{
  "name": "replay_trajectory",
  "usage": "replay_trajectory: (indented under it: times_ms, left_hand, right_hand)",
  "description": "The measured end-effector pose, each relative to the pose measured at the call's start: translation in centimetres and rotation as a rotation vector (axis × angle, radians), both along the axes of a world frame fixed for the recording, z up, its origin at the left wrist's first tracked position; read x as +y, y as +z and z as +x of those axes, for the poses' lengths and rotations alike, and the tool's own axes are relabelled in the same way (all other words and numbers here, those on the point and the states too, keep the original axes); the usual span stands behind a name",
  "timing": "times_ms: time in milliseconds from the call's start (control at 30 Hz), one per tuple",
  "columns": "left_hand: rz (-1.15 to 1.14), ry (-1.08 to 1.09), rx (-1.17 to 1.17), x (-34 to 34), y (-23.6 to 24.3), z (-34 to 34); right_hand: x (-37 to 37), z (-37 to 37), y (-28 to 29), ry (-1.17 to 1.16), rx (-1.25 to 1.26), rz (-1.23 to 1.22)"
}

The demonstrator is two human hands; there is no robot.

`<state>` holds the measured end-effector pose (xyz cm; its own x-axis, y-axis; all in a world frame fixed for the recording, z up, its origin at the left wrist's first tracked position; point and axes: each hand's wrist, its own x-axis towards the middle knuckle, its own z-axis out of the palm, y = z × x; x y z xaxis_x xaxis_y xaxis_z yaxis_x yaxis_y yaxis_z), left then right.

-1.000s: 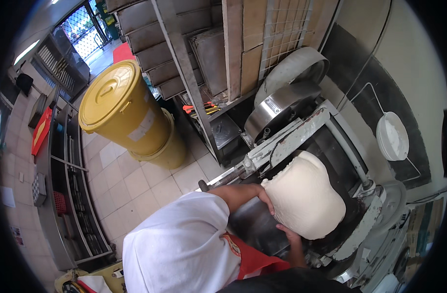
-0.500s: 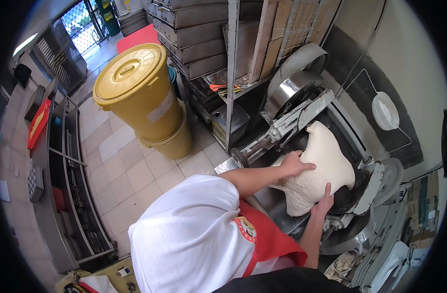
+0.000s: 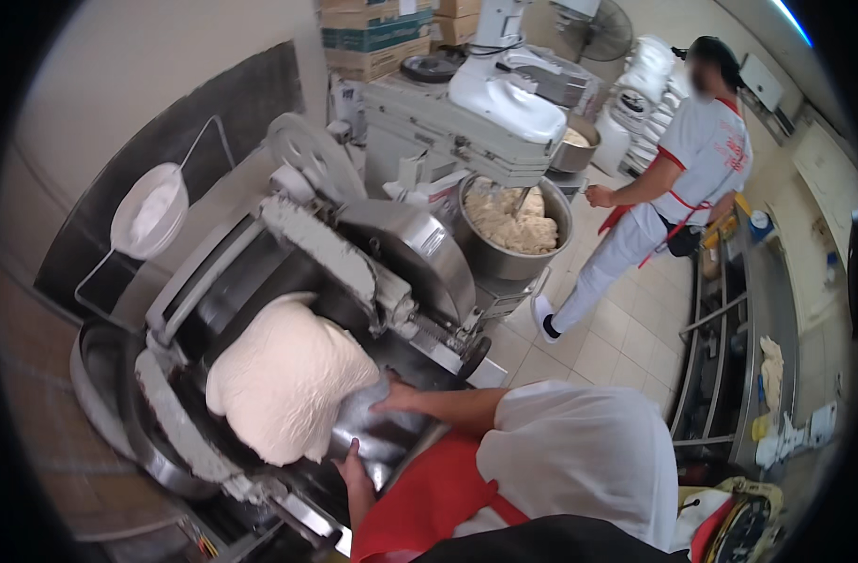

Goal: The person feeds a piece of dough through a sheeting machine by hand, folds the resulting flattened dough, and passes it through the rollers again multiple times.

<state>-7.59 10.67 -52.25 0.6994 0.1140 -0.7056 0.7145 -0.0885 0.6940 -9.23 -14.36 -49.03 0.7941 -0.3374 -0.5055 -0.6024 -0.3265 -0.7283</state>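
A large, smooth lump of pale dough (image 3: 293, 380) lies in a metal dough-rolling machine (image 3: 321, 249), across its dark bed. In front of it slopes a shiny steel plate (image 3: 372, 427). My right hand (image 3: 399, 394) rests at the far side of that plate, its fingers spread and apart from the dough. Close to the dough's near edge is my left hand (image 3: 353, 464), thumb raised and fingers apart; whether it touches the dough I cannot tell. Nothing shows in either hand.
Beyond the machine, a white mixer (image 3: 508, 108) stands over a steel bowl (image 3: 466, 230) holding rough dough. A co-worker (image 3: 710, 155) stands at the far right, near a long metal counter (image 3: 776, 291). A white round dish (image 3: 150, 211) hangs in a wire holder at the left.
My view has swung to the right, bringing the mixer and the co-worker in. My hands held the dough between them before; they have let go and drawn back to the steel plate.
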Motion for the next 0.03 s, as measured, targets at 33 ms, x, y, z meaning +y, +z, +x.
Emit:
replay_trajectory:
  times_ms: [33]
  left_hand:
    - [-0.133,-0.109,-0.091,-0.24,0.49,0.88]
  right_hand:
    - [-0.99,0.55,-0.1,-0.028,-0.001,-0.006]
